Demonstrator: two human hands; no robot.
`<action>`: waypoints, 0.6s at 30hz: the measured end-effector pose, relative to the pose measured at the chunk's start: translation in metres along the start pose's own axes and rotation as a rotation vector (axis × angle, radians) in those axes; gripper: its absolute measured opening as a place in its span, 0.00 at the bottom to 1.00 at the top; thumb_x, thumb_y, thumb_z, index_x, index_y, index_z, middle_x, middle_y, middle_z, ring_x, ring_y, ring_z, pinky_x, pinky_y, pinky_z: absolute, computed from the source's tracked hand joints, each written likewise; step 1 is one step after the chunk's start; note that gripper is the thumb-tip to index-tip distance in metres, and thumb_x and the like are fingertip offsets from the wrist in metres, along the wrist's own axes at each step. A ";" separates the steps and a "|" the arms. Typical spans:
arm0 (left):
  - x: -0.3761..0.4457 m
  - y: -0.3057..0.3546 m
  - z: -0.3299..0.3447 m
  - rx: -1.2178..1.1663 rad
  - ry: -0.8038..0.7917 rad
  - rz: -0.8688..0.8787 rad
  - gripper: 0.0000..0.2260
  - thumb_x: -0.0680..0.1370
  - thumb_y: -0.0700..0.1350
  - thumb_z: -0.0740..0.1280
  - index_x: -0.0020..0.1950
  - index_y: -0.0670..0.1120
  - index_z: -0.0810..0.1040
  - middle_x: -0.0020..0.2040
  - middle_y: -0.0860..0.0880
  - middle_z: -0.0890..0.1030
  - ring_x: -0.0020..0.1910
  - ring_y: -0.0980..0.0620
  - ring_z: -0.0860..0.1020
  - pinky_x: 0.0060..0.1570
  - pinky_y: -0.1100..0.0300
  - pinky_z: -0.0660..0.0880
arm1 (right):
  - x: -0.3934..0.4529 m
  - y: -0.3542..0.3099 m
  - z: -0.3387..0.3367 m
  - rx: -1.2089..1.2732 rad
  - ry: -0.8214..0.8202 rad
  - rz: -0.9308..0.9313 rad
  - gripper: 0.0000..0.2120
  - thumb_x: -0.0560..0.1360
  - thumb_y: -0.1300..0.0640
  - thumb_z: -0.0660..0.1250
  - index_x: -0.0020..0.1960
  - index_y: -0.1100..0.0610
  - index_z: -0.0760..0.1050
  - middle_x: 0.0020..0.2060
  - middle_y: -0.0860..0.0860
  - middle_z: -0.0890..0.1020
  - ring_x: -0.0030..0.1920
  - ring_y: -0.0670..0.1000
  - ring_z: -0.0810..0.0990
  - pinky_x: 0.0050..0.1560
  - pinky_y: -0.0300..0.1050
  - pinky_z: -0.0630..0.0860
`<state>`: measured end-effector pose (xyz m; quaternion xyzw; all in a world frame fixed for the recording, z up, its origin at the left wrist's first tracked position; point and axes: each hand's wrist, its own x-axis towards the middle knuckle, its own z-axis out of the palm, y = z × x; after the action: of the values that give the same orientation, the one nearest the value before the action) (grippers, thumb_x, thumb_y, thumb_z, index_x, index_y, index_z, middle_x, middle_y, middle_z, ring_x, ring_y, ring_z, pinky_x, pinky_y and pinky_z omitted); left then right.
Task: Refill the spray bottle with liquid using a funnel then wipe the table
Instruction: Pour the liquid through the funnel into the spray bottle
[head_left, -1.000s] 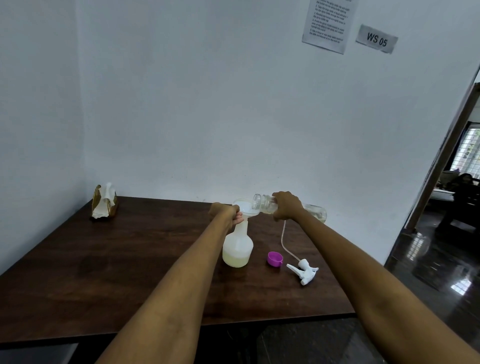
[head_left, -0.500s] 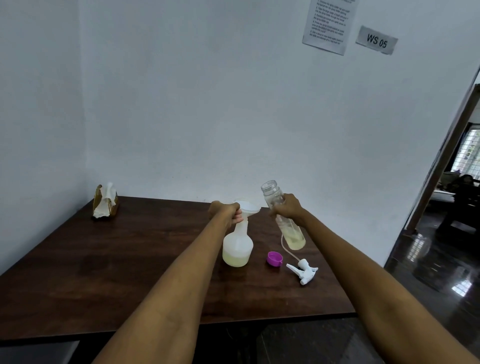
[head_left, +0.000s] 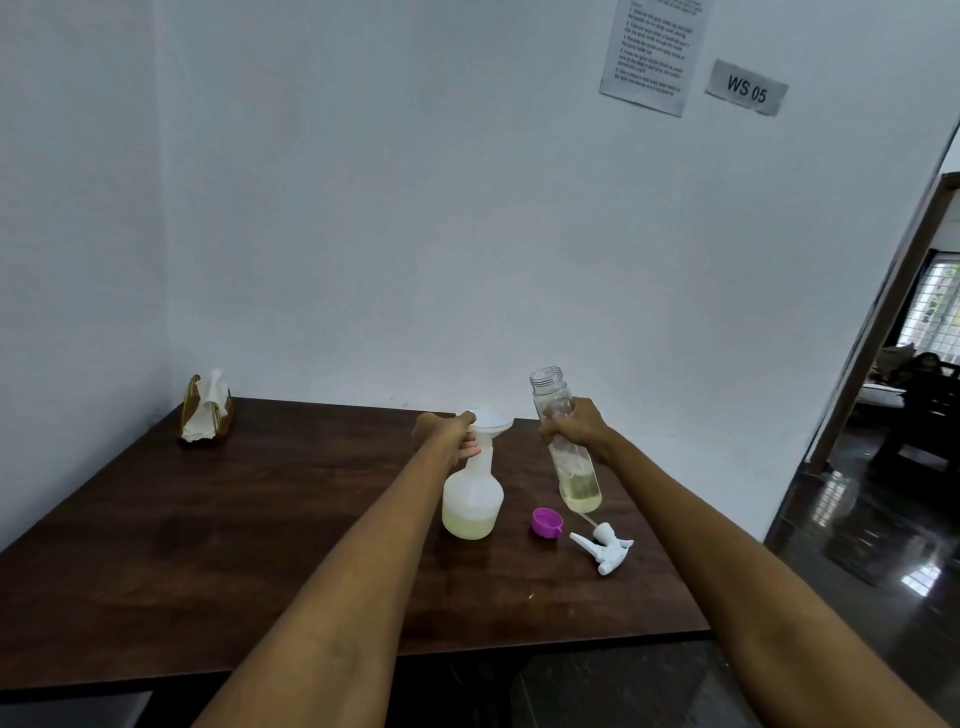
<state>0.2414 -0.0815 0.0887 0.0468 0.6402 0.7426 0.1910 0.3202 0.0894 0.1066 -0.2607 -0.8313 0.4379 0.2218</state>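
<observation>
Left fingers: I am curling the fingers (head_left: 470, 448) of my left hand (head_left: 441, 434) round the neck of the spray bottle (head_left: 471, 499), just under the funnel (head_left: 491, 422).
Right fingers: I am wrapping my right hand (head_left: 576, 428) round the middle of the clear refill bottle (head_left: 566, 441), lifting it off the table (head_left: 234, 519).
Spray bottle: it is standing upright on the dark wooden table, showing pale yellow liquid in its lower part.
Funnel: white, it is sitting in the spray bottle's mouth.
Refill bottle: it is leaning nearly upright, mouth open and up, liquid pooling at its base, just right of the funnel.
Purple cap (head_left: 546, 521): it is lying on the table between the two bottles.
Trigger sprayer (head_left: 605, 545): it is lying on its side right of the cap.
Tissue holder (head_left: 207, 411): it is sitting at the far left corner.
</observation>
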 end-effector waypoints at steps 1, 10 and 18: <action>0.001 0.000 0.000 0.004 0.009 0.001 0.12 0.76 0.36 0.68 0.56 0.30 0.76 0.35 0.41 0.77 0.29 0.50 0.76 0.41 0.56 0.79 | 0.001 0.001 0.000 -0.002 -0.002 0.000 0.12 0.61 0.72 0.69 0.33 0.57 0.74 0.32 0.50 0.77 0.33 0.49 0.75 0.33 0.39 0.73; 0.007 0.003 0.003 0.001 -0.011 -0.047 0.04 0.78 0.32 0.63 0.45 0.33 0.76 0.31 0.44 0.72 0.26 0.53 0.73 0.39 0.60 0.79 | 0.015 0.005 0.011 -0.405 0.028 -0.128 0.11 0.61 0.64 0.74 0.39 0.60 0.73 0.36 0.53 0.74 0.38 0.52 0.72 0.32 0.39 0.65; 0.012 0.003 0.000 0.028 0.037 0.015 0.10 0.75 0.30 0.66 0.55 0.27 0.76 0.29 0.43 0.73 0.21 0.53 0.74 0.19 0.66 0.74 | 0.019 -0.005 0.014 -0.694 0.047 -0.194 0.10 0.64 0.61 0.72 0.40 0.59 0.71 0.41 0.56 0.77 0.44 0.56 0.75 0.41 0.43 0.67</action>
<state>0.2301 -0.0774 0.0896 0.0404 0.6537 0.7356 0.1728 0.2961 0.0900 0.1062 -0.2503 -0.9461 0.1003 0.1796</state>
